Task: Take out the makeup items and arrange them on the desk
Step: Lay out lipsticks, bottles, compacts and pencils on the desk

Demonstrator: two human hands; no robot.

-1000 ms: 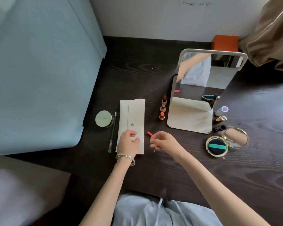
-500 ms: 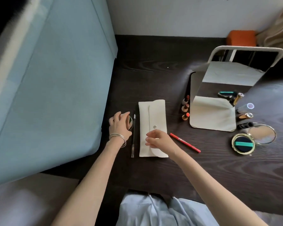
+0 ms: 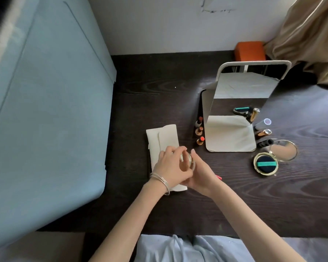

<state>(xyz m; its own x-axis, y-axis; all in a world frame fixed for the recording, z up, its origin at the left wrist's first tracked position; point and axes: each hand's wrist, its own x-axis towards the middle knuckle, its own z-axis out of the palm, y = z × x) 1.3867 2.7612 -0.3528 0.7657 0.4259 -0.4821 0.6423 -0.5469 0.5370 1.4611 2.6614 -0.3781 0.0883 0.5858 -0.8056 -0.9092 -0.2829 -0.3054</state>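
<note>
— Pale green and round, is that the compact (image 3: 187, 161) between the hands?

— Yes, a small round case with a shiny metal rim, tilted on edge above the near end of the cream pouch (image 3: 163, 140). The left hand (image 3: 169, 167) curls over its top, fingers wrapped on the rim; the right hand (image 3: 201, 173) cups it from the right side, thumb up against the edge. Both are gripping it.

— Any writing on it?

— None I can read; the lid is mostly covered by fingers.

— And the pouch?

— Flat on the dark wood worktop (image 3: 235, 205), flap folded over, partly under the left wrist, which wears thin silver bangles (image 3: 161, 181).

— What else is laid out?

— Three open lipsticks (image 3: 199, 130) stand in a row just left of the standing mirror (image 3: 235, 118). To its right lie a gold tube (image 3: 263, 132), a black tube (image 3: 265, 142) and a pale capped one (image 3: 262, 123). Near them an open gold cushion compact (image 3: 265, 163) shows a dark puff with a teal band; the print on the band is too small to read. A red pencil tip (image 3: 219, 177) peeks out behind the right wrist.
</note>
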